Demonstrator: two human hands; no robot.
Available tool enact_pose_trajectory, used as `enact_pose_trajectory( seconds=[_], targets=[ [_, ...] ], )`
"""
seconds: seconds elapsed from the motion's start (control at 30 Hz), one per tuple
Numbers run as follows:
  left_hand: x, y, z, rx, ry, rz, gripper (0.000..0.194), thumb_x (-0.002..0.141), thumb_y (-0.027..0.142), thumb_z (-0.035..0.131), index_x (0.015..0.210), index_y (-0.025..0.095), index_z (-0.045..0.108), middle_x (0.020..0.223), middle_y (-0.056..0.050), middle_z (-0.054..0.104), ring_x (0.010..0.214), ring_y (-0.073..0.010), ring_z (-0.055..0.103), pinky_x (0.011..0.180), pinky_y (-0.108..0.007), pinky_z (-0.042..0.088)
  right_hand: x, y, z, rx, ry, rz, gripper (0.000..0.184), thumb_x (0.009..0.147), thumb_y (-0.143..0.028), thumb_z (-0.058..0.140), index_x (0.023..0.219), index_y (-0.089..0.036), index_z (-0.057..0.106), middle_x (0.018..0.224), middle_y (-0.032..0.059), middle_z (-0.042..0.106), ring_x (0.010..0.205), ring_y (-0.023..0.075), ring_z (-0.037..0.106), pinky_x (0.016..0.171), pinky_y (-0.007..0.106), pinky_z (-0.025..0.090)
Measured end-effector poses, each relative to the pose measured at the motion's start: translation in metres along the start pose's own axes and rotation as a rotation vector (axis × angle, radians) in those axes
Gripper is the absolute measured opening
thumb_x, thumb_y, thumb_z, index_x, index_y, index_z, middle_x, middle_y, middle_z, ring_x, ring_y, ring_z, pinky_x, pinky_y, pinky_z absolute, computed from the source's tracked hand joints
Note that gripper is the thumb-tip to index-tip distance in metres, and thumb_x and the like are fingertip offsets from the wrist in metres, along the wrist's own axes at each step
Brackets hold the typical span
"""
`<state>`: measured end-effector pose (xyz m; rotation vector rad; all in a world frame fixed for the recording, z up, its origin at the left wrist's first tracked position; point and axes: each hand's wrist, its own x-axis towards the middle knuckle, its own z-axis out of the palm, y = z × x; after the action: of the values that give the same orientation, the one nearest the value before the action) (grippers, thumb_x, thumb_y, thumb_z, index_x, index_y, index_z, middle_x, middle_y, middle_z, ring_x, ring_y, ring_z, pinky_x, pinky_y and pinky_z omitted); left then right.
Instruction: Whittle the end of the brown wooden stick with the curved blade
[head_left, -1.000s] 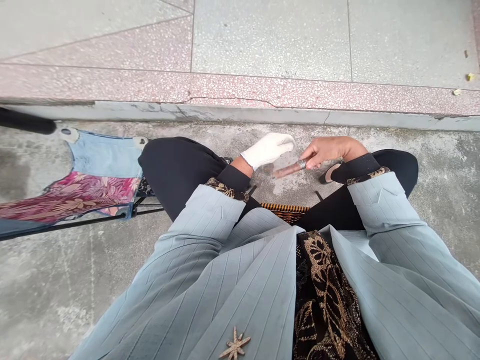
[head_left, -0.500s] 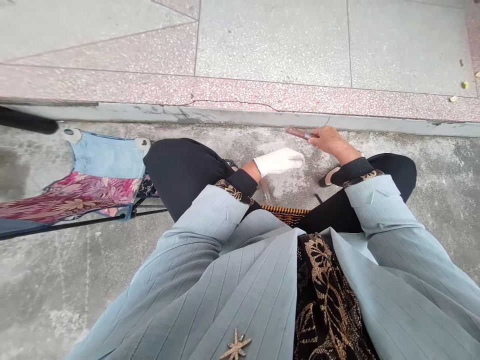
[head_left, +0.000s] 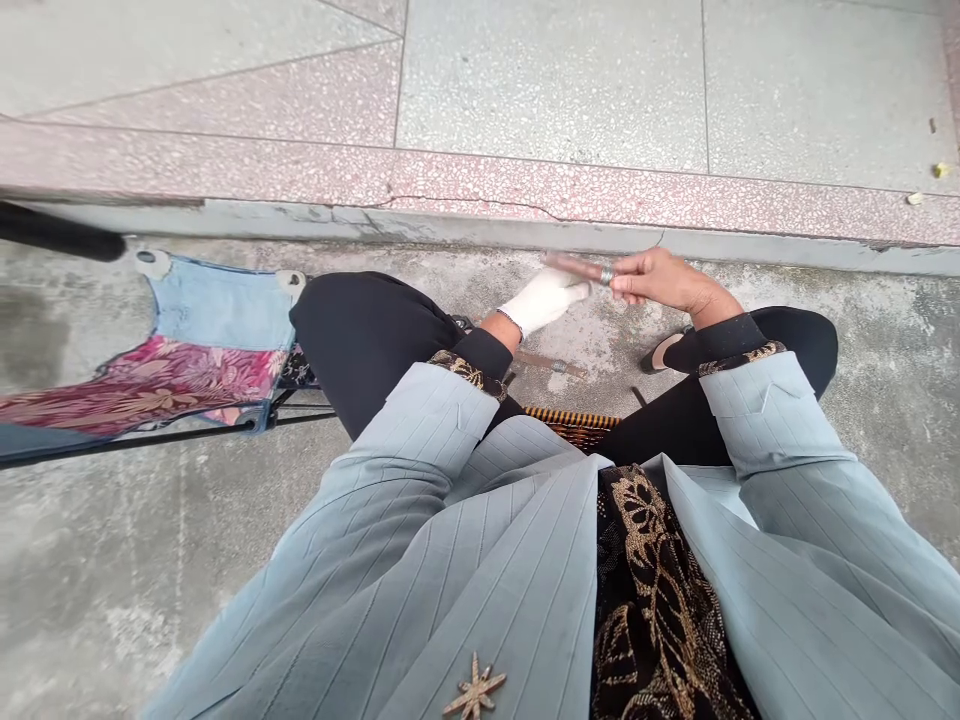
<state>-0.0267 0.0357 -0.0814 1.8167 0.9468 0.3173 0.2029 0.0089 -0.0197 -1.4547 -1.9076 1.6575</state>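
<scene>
My right hand (head_left: 660, 280), bare, pinches one end of a reddish-brown stick (head_left: 566, 264) with a silvery wire-like band near my fingers. The stick points left, and its far part passes over or against the fingers of my left hand (head_left: 544, 300); whether they touch I cannot tell. My left hand wears a white glove, its fingers closed, and what they hold, if anything, is hidden. Just below it shows a similar brown strip (head_left: 541, 363) with a silvery band; I cannot tell whether it hangs or lies on the concrete.
Between my legs is the edge of a woven seat (head_left: 574, 425). A folding chair with blue and pink flowered fabric (head_left: 202, 360) stands at left, near a black bar (head_left: 56, 230). Ahead runs a low kerb (head_left: 465, 228) with speckled tiles (head_left: 555, 90) above it.
The right hand's stick swung from pointing down-left to pointing up-left. My left hand moved down and right, then back up-left beside the stick. The lower brown strip shows more clearly now.
</scene>
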Motion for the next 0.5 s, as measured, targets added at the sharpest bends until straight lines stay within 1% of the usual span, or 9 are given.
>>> enact_pose_trajectory(
  seconds=[0.07,0.17,0.23,0.3,0.37,0.4,0.43,0.47,0.5],
  targets=[
    [-0.003,0.002,0.01,-0.088,-0.077,-0.029,0.025,0.094,0.033,0.049,0.087,0.015,0.064,0.068,0.0,0.058,0.06,-0.0118,0.05,0.06,-0.025,0.037,-0.001,0.002,-0.004,0.056,0.173,0.012,0.036,0.089,-0.054,0.07,0.082,-0.019,0.066,0.071,0.0015,0.06,0.064,0.0149,0.05,0.064,0.029,0.041],
    [-0.009,0.007,0.02,-0.108,-0.207,0.007,0.024,0.095,0.034,0.049,0.088,0.016,0.064,0.066,0.001,0.057,0.058,-0.0112,0.049,0.059,-0.024,0.038,0.002,0.006,-0.007,0.021,0.333,0.109,0.033,0.094,-0.051,0.068,0.085,-0.019,0.064,0.077,0.0039,0.063,0.068,0.0161,0.053,0.066,0.03,0.043],
    [-0.01,0.01,0.024,-0.009,-0.245,0.068,0.023,0.094,0.034,0.052,0.085,0.017,0.065,0.068,0.0,0.059,0.061,-0.0121,0.051,0.063,-0.025,0.039,0.007,0.007,-0.007,-0.1,0.389,0.236,0.026,0.095,-0.042,0.069,0.086,-0.019,0.065,0.075,0.0048,0.064,0.068,0.0168,0.053,0.068,0.032,0.044],
    [-0.01,0.011,0.025,0.117,-0.246,0.114,0.022,0.092,0.033,0.053,0.083,0.017,0.066,0.073,-0.001,0.063,0.067,-0.0139,0.055,0.069,-0.027,0.041,0.013,0.009,-0.006,-0.259,0.406,0.328,0.02,0.095,-0.036,0.068,0.088,-0.018,0.067,0.075,0.0065,0.065,0.07,0.019,0.054,0.07,0.034,0.044],
    [-0.009,0.011,0.022,0.227,-0.232,0.133,0.023,0.091,0.032,0.053,0.081,0.017,0.067,0.077,-0.003,0.067,0.073,-0.016,0.058,0.073,-0.028,0.042,0.018,0.011,-0.003,-0.437,0.381,0.341,0.018,0.096,-0.035,0.067,0.088,-0.018,0.07,0.078,0.0096,0.066,0.077,0.023,0.057,0.074,0.036,0.045],
    [-0.009,0.01,0.02,0.267,-0.226,0.131,0.024,0.091,0.032,0.053,0.081,0.017,0.068,0.08,-0.003,0.068,0.075,-0.0168,0.059,0.074,-0.028,0.042,0.021,0.012,-0.001,-0.528,0.339,0.332,0.018,0.095,-0.034,0.066,0.086,-0.019,0.07,0.079,0.011,0.067,0.079,0.0247,0.058,0.074,0.037,0.045],
    [-0.009,0.009,0.017,0.295,-0.221,0.128,0.025,0.092,0.033,0.053,0.082,0.018,0.069,0.082,-0.004,0.07,0.077,-0.0174,0.061,0.075,-0.029,0.043,0.022,0.014,0.002,-0.612,0.27,0.329,0.018,0.094,-0.033,0.067,0.083,-0.019,0.071,0.079,0.0118,0.067,0.08,0.0256,0.058,0.073,0.038,0.045],
    [-0.009,0.009,0.013,0.311,-0.212,0.124,0.025,0.092,0.034,0.053,0.083,0.018,0.07,0.083,-0.004,0.071,0.078,-0.0178,0.062,0.076,-0.028,0.043,0.023,0.015,0.005,-0.671,0.164,0.33,0.017,0.092,-0.031,0.068,0.08,-0.02,0.071,0.078,0.0117,0.067,0.079,0.0254,0.059,0.072,0.038,0.045],
    [-0.009,0.008,0.008,0.315,-0.195,0.118,0.025,0.091,0.034,0.054,0.085,0.018,0.072,0.084,-0.004,0.071,0.08,-0.018,0.063,0.076,-0.028,0.043,0.023,0.015,0.008,-0.689,0.022,0.333,0.016,0.09,-0.029,0.069,0.076,-0.02,0.071,0.076,0.0106,0.068,0.076,0.024,0.059,0.07,0.037,0.044]
  ],
)
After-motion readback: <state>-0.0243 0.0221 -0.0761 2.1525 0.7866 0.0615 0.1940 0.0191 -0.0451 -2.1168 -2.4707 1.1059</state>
